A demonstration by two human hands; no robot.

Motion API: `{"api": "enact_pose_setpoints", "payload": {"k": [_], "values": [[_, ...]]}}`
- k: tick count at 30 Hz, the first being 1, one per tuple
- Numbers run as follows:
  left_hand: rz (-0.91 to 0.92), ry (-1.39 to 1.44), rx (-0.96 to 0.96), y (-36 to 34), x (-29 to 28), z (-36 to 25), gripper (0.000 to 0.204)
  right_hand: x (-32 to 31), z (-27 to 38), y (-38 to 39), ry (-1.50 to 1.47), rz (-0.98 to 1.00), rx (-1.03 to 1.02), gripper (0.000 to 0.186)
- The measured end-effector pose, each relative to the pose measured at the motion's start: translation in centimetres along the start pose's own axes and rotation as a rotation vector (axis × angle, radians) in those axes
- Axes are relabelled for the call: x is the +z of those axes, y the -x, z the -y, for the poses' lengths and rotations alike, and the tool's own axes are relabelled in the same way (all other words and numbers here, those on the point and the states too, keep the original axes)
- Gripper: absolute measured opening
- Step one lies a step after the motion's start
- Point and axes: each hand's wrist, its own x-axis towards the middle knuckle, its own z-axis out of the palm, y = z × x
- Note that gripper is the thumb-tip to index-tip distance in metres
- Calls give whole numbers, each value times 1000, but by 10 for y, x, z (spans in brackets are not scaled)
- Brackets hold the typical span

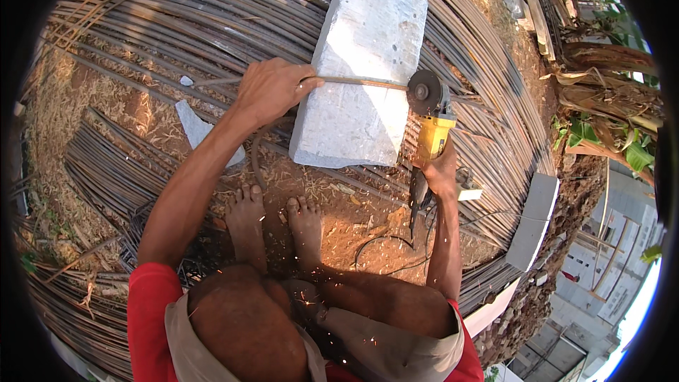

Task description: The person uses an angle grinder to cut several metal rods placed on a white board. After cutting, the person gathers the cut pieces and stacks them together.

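A thin steel rebar rod lies across a pale concrete block. My left hand is closed round the rod at the block's left edge and presses it down. In my right hand is a yellow angle grinder, gripped by its body. Its dark disc meets the rod's right end at the block's right edge. Orange sparks fly down toward my legs. The grinder's black cable trails over the soil below my right hand.
Long bundles of rebar cover the ground beyond and to both sides. A broken grey slab piece lies left of the block, and a grey block rests on bars at right. My bare feet stand on reddish soil.
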Motion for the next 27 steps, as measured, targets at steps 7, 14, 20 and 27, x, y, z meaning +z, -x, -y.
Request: {"api": "enact_pose_setpoints", "payload": {"k": [7, 14, 20, 27], "values": [[4, 5, 14, 0, 1, 3, 31, 2, 0, -1, -15, -17, -10, 79], [-22, 2, 25, 0, 0, 1, 30, 1, -8, -4, -136, 3, -18, 80], [-8, 12, 17, 2, -1, 2, 31, 2, 11, -5, -11, 12, 28, 79], [40, 12, -21, 0, -4, -3, 34, 4, 10, -7, -70, -19, -46, 60]]}}
